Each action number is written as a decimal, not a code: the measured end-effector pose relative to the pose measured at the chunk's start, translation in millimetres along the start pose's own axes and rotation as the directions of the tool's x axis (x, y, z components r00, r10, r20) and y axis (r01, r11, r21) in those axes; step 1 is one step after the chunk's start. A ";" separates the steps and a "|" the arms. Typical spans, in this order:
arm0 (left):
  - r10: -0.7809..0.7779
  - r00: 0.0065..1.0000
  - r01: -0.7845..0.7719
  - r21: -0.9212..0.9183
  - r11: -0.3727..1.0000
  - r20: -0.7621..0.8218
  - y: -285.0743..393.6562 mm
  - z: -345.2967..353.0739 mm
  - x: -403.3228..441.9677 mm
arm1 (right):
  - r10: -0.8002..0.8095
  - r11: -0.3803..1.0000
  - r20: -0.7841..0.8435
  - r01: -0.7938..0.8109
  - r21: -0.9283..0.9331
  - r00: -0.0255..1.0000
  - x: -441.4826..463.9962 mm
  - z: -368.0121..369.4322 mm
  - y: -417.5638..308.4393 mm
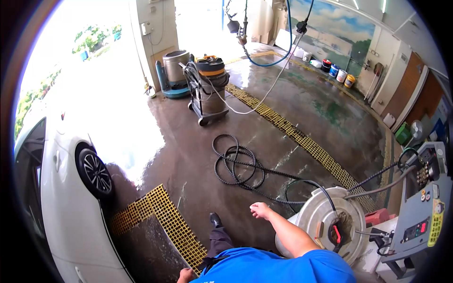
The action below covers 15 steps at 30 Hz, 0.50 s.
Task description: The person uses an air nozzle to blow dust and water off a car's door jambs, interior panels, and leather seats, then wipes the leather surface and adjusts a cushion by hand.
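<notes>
Blue cloth from the person's shirt point(283, 265) fills the bottom of the view. The right hand point(260, 210) is out in front, over the wet floor point(198, 165). Its fingers are curled in and close together, like a loose fist. The left hand point(186, 273) is low down, by the dark pants point(219, 240). Most of its fingers are out of sight, so I cannot tell if they are spread or pressed together.

Just to the right of the right hand is a big, round, pale drum point(309, 212), near the right edge of the floor. A red handle point(336, 233) lies in the open part of its top. A long black hose point(253, 165) lies in loops near the middle of the floor, past the right hand, and runs over toward the drum. Beside the drum, at the right edge of the floor, is a gray machine point(409, 212) with buttons.

A black shoe point(215, 220) is on the floor, to the right of a yellow grate point(163, 207). A white car point(71, 198) stands along the floor's left edge. Farther off stands a vacuum point(211, 94) on wheels. Buckets point(341, 75) sit in a row by the floor's far edge, under a big wall picture point(325, 37).
</notes>
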<state>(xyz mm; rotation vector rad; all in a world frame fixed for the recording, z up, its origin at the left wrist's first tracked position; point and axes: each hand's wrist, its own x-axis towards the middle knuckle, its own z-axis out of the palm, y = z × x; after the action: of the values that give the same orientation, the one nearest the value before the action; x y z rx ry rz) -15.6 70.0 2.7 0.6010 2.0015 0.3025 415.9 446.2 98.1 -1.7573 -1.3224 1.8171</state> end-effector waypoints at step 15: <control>0.160 0.980 -0.198 -0.556 0.807 -0.117 340.0 -190.6 256.2 | -0.579 0.815 -0.328 0.543 -0.203 0.746 209.9 -162.2 -425.8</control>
<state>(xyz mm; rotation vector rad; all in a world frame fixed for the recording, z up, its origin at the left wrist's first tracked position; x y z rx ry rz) -185.5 501.2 55.4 0.3946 1.7852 1.0073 355.7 896.1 311.9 -1.4238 -1.5648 1.0375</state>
